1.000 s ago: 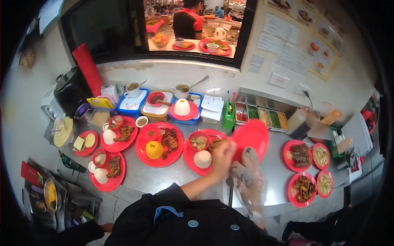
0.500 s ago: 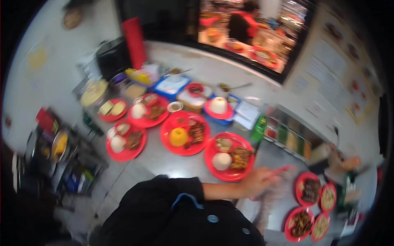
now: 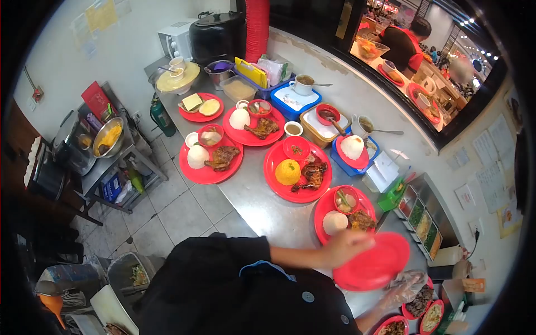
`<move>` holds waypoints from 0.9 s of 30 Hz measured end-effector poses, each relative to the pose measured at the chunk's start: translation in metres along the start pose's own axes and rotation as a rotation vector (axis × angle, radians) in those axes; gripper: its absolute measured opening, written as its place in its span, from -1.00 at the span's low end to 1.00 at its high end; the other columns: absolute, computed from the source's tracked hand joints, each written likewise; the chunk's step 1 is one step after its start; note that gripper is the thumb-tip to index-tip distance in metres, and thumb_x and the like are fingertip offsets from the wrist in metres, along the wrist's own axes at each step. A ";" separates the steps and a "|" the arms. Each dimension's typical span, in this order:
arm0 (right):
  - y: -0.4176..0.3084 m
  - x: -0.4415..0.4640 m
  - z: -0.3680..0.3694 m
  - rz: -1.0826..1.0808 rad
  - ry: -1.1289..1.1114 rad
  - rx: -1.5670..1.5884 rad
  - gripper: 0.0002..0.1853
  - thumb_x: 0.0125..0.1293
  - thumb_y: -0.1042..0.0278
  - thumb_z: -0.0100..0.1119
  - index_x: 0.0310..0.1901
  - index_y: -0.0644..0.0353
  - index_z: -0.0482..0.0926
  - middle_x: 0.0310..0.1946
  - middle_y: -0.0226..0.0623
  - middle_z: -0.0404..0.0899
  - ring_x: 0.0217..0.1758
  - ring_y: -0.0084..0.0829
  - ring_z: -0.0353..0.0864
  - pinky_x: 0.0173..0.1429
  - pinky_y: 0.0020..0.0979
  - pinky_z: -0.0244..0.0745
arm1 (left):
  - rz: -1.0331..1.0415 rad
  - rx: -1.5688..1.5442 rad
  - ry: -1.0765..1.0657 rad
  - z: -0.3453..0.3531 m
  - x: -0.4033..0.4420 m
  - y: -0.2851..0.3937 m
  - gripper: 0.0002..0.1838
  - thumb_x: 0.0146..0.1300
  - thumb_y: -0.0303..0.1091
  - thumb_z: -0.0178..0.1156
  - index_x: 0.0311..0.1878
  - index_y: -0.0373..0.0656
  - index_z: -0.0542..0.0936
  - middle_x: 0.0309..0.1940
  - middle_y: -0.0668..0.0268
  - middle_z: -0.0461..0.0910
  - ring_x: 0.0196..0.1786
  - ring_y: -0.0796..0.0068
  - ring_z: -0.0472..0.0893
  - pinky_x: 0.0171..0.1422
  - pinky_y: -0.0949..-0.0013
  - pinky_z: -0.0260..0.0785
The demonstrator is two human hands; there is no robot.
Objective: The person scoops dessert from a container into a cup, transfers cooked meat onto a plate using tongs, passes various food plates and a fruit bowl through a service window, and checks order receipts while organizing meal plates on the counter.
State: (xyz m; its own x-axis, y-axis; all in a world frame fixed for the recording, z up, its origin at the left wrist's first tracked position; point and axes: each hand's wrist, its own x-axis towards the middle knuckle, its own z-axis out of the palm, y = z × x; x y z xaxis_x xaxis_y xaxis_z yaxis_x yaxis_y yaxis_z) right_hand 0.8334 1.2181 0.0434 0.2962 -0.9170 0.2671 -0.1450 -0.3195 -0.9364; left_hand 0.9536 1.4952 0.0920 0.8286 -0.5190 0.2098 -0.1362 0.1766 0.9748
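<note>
Since prev. frame: view swung L; red plate (image 3: 375, 267), then a blurred edge-on strip, now shows its broad face. Plate loc.: betw. both hands, above R part of steel counter (image 3: 251, 202), just beside rice-and-meat plate (image 3: 319, 223).

L hand (image 3: 350, 245): bare, partly closed, fingers curled at plate's upper rim; blur, exact grip can't be told. R hand (image 3: 410, 287): clear glove, fingers partly bent, approx. at plate's lower R rim; contact & hold can't be confirmed. Meat dish (image 3: 420, 304) near R hand.
</note>
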 end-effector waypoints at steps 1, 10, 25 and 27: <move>-0.017 -0.009 0.006 -0.019 -0.123 0.025 -0.60 0.36 0.17 -0.01 0.11 0.25 0.37 -0.36 -0.14 0.57 -0.39 -0.36 0.55 -0.14 -0.41 0.51 | -0.039 -0.165 0.080 -0.020 -0.001 0.002 -0.70 0.33 -0.20 0.06 -0.15 -0.28 0.59 -0.40 0.32 0.57 -0.29 0.62 0.51 -0.15 0.44 0.35; -0.056 0.021 0.083 -0.860 -0.447 -0.758 -0.49 0.23 0.05 0.11 0.07 0.31 0.46 -0.03 0.06 0.48 -0.03 0.03 0.50 0.08 -0.15 0.37 | 0.202 -0.358 1.133 -0.231 -0.081 0.028 -0.80 0.31 -0.30 0.03 -0.11 -0.20 0.51 -0.13 0.35 0.51 -0.01 0.57 0.46 0.10 0.45 0.28; -0.179 -0.461 0.672 -1.529 -1.647 -0.587 -0.70 0.11 0.46 0.14 -0.07 0.17 0.57 -0.24 -0.29 0.62 -0.21 -0.41 0.62 -0.21 -0.39 0.53 | 0.342 -0.156 1.940 -0.522 -0.259 -0.018 -0.68 0.35 -0.20 0.01 0.04 -0.20 0.37 -0.06 0.22 0.50 -0.03 0.39 0.54 0.00 0.35 0.41; -0.207 -0.480 0.679 -1.228 -1.627 -0.926 -0.80 0.04 0.38 0.17 -0.26 0.08 0.65 -0.30 -0.26 0.66 -0.25 -0.36 0.66 -0.29 -0.37 0.53 | 0.347 -0.195 1.906 -0.545 -0.262 -0.020 -0.69 0.35 -0.18 0.01 0.02 -0.20 0.38 -0.06 0.23 0.50 -0.02 0.39 0.54 0.01 0.34 0.41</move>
State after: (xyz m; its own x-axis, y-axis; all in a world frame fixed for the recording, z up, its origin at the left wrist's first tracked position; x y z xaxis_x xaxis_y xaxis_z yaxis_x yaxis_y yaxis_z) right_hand 1.3619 1.8862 -0.0451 0.7761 0.5198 -0.3570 0.5402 -0.8401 -0.0489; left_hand 1.0353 2.0831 -0.0239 0.2099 0.9710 -0.1142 -0.4556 0.2005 0.8673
